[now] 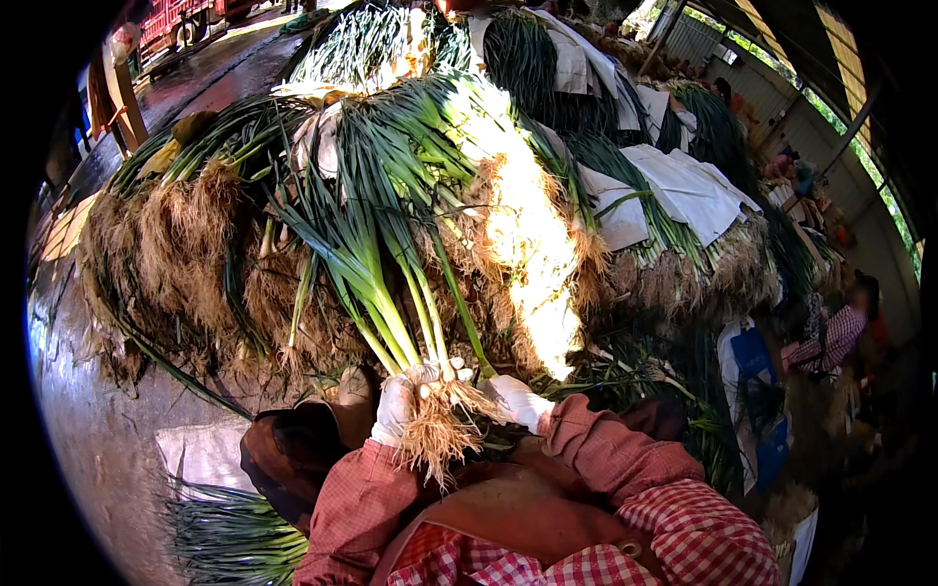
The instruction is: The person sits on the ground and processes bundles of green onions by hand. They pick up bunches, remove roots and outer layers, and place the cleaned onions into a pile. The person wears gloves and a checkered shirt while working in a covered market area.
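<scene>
White-gloved left hand [396,408] and right hand [518,400] clamp a green onion bunch [391,283] just above its roots [437,435]; keeping stalks aligned seems wise.

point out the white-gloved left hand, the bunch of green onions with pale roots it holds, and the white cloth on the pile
white-gloved left hand [396,408], head view, back of glove
bunch of green onions with pale roots [437,437], head view, root tuft
white cloth [689,186], head view, middle of sheet

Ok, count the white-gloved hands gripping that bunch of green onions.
2. The left hand grips the bunch of green onions just above its roots, left side. The right hand holds it from the right. No other gloved hands show, though the dim right edge may hide some.
</scene>
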`<state>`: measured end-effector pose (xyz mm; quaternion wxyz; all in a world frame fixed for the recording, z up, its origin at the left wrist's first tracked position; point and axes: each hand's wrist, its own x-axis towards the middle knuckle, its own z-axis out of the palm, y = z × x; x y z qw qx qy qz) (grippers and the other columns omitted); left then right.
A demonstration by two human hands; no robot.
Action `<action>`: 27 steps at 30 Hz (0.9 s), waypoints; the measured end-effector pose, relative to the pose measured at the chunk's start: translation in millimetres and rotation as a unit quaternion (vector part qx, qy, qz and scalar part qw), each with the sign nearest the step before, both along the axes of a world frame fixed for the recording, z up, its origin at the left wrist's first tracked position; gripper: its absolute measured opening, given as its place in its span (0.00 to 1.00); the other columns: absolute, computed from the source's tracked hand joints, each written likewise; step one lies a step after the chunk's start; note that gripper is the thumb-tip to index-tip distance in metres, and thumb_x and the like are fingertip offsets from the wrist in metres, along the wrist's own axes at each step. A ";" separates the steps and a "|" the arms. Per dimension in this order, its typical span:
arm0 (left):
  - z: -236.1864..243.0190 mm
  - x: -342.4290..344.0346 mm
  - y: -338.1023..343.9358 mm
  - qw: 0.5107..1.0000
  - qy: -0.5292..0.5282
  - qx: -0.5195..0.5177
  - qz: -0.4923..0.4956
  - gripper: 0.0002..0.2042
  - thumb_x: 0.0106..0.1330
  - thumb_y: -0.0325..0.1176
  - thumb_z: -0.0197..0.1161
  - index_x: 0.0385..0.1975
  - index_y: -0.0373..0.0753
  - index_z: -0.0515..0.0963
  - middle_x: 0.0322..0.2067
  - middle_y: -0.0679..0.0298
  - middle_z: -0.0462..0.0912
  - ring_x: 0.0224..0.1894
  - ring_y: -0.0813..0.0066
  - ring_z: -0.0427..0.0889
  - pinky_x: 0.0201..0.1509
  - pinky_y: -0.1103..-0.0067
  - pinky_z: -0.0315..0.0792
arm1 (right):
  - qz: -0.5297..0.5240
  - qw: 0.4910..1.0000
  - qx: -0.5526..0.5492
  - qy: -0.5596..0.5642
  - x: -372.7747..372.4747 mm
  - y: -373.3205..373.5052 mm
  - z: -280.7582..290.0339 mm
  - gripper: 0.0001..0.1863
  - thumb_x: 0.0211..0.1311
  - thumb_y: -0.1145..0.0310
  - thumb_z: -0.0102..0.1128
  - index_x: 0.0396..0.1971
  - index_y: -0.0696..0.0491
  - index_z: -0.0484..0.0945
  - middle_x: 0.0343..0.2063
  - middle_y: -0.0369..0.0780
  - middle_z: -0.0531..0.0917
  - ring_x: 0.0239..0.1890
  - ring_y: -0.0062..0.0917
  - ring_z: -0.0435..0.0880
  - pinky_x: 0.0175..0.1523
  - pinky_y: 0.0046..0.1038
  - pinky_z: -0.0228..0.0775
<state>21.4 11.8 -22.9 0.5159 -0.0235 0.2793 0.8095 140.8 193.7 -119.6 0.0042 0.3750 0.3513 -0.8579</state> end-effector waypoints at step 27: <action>28.8 8.9 13.2 1.000 0.004 -0.023 -0.018 0.07 0.64 0.34 0.57 0.32 0.37 0.72 0.24 0.60 0.76 0.24 0.66 0.77 0.28 0.75 0.73 | -0.273 0.777 0.414 -0.387 370.8 136.5 56.7 0.13 0.67 0.60 0.49 0.42 0.54 0.69 0.21 0.34 0.75 0.22 0.21 0.73 0.27 0.27 0.64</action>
